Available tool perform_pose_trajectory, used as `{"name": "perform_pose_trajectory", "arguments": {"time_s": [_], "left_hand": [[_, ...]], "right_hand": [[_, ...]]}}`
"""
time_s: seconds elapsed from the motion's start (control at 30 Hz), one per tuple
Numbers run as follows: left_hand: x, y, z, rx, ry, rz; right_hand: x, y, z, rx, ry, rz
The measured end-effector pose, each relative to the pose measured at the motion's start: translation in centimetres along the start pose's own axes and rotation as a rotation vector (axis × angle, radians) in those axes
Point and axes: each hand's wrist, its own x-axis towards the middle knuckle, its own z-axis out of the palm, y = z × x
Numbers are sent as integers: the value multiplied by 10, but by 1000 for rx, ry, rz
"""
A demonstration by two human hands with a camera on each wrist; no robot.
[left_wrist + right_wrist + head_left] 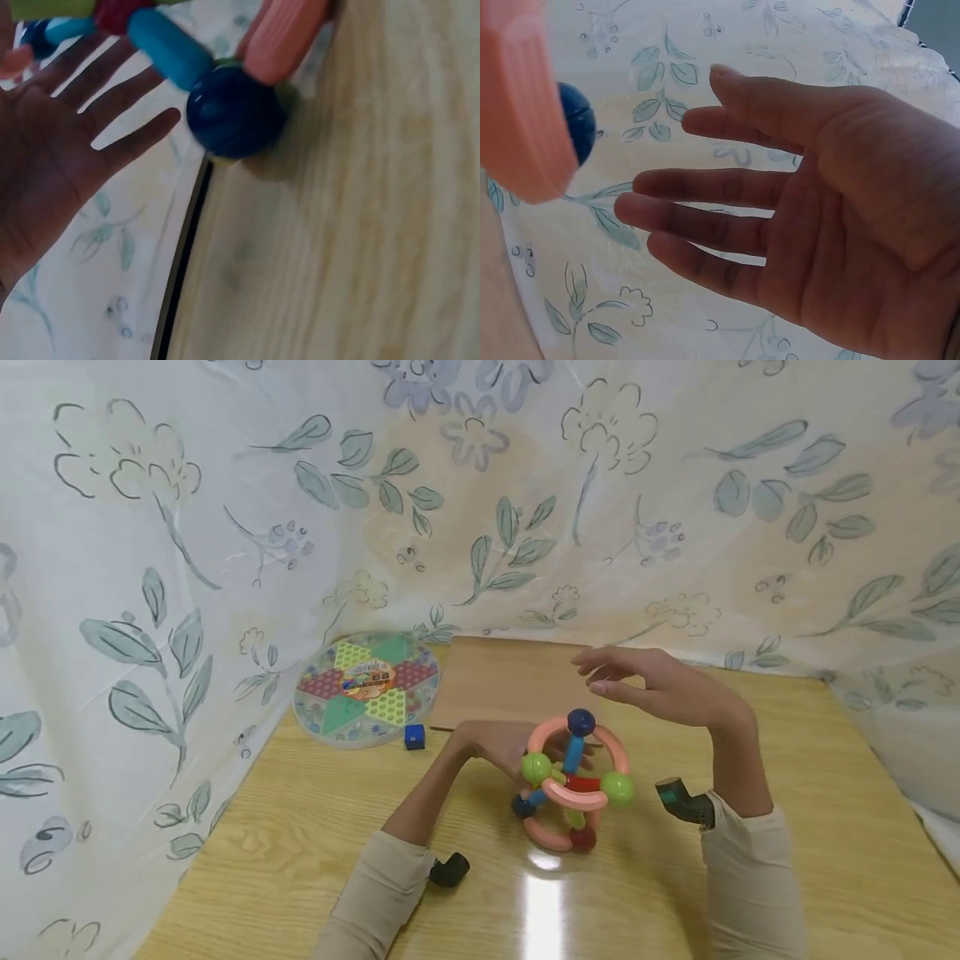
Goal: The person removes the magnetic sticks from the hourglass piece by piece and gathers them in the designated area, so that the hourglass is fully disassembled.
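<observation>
Beige sleeves (752,881) lay at four and seven o'clock; the left hand (504,743) was splayed behind a ball-and-rod frame (573,797), the right hand (654,683) hovered, fingers loosely straight, toward the frame's one o'clock.

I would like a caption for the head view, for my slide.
Left hand behind a colourful ball-and-rod frame, right hand open nearby, over a wooden table.

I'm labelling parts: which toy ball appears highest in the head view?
The dark blue ball topping a blue rod; the green balls, red ball and other dark blue ball appear lower.
</observation>
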Motion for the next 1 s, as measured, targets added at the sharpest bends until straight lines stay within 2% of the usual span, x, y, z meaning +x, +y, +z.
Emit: {"name": "perform_pose_trajectory", "arguments": {"time_s": [0.13, 0.2, 0.33, 0.5, 0.63, 0.73, 0.87, 0.93, 1.0], "left_hand": [[10, 8, 8, -31, -28, 67], [12, 9, 11, -54, 2, 78], [18, 3, 19, -116, 75, 144], [20, -4, 24, -144, 137, 256], [10, -1, 31, -100, 254, 267], [-3, 0, 38, -41, 413, 219], [-4, 0, 47, -14, 584, 235], [1, -1, 51, -10, 621, 263], [7, -1, 53, -13, 609, 294]], "right_hand": [[-1, 2, 7, 39, -68, 5], [-4, 2, 11, 55, -94, 2], [-13, -4, 15, 59, -147, 31], [-29, -16, 11, 12, -129, 132], [-41, -26, 5, 1, -136, 154], [-45, -28, 4, 12, -172, 113], [-40, -28, 5, 3, -243, 37], [-37, -26, 7, 1, -273, 15], [-34, -23, 9, -3, -286, 13]]}}
